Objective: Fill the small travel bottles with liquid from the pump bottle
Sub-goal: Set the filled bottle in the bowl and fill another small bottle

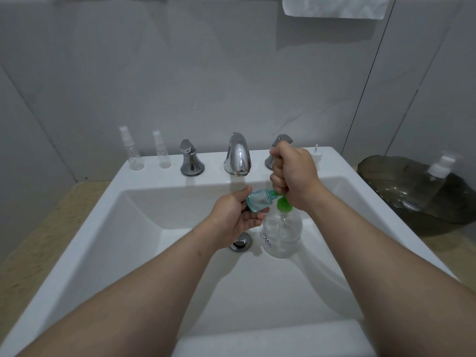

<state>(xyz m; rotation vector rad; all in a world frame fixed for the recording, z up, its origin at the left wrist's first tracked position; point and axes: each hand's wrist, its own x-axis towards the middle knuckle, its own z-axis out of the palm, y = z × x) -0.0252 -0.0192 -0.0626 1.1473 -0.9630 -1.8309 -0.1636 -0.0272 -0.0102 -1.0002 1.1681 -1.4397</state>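
A clear pump bottle point(282, 231) with a green pump stands in the white sink point(108, 228), right of the drain. My right hand point(293, 173) is curled in a fist around the green pump head, which it mostly hides. My left hand point(237, 212) holds a small blue travel bottle point(258, 200) on its side, its open mouth against the green nozzle. Two clear spray bottles, a taller one point(132, 150) and a shorter one point(162, 152), stand capped on the sink's back left ledge. A white spray cap point(317, 153) sits on the ledge behind my right hand.
A chrome faucet spout point(238, 155) rises at the back centre, with a handle point(190, 159) to its left and another point(278, 145) partly behind my right hand. A dark glass dish point(381, 166) at the right holds a clear bottle point(428, 186) with a white pump. A drain plug point(240, 242) lies below my left hand.
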